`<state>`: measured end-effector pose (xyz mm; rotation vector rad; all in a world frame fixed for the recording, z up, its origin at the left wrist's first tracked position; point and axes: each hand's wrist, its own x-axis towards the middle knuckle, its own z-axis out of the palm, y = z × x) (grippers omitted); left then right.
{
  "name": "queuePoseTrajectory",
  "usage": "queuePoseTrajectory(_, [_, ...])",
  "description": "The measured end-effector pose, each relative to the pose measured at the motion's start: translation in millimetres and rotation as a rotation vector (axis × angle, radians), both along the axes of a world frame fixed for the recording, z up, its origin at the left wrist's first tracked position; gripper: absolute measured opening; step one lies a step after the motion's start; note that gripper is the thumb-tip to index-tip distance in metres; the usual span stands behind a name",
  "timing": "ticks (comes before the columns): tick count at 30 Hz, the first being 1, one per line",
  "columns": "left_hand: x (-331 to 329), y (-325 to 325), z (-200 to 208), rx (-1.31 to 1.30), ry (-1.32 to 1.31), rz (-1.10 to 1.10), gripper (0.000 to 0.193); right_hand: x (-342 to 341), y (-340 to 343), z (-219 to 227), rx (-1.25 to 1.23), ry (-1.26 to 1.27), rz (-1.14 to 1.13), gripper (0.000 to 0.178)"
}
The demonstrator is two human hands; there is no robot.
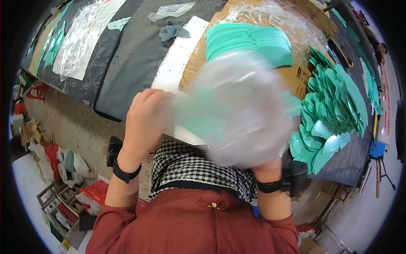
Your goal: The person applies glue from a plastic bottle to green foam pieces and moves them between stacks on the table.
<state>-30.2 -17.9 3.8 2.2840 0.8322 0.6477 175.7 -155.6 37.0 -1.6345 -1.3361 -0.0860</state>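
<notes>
A translucent plastic bag (249,101), smeared by motion, spreads in front of me over the table's near edge. Closed at its left side is my left hand (148,120), gripping a blurred green flat piece (196,112) that overlaps the plastic. My right hand (268,167) is mostly covered by the bag; only its wrist side shows and the fingers are hidden. Just beyond the bag lies a neat stack of green insole-shaped pieces (249,40) on brown cardboard (192,72). To the right is a larger loose heap of similar green pieces (336,97).
Crumpled clear film (279,15) lies behind the stack. A grey cloth scrap (172,33) and a white board (175,63) are on the dark table (131,63). Plastic-covered white sheets (86,42) lie far left. Red crates (95,192) and bags stand on the floor at left.
</notes>
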Motion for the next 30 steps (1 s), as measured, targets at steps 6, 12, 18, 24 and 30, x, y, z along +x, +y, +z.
queuePoseTrajectory(6, [-5, 1, 10, -0.106, -0.041, 0.057, 0.024, -12, 5, -3, -0.040, 0.064, 0.160, 0.044])
queuePoseTrajectory(12, [12, -4, 8, 0.113, 0.072, -0.142, 0.024, 29, -61, -12, -0.071, 0.246, -0.073, 0.046])
queuePoseTrajectory(18, [49, -18, -1, 0.088, 0.083, -0.273, 0.027, 52, -47, 4, -0.076, 0.181, -0.129, 0.044])
queuePoseTrajectory(24, [49, -10, -5, 0.099, 0.078, -0.304, 0.028, 82, -110, 13, -0.063, 0.264, -0.400, 0.043])
queuePoseTrajectory(30, [30, 5, -6, -0.046, -0.029, -0.147, 0.038, 7, -103, -11, -0.123, 0.438, -0.157, 0.041])
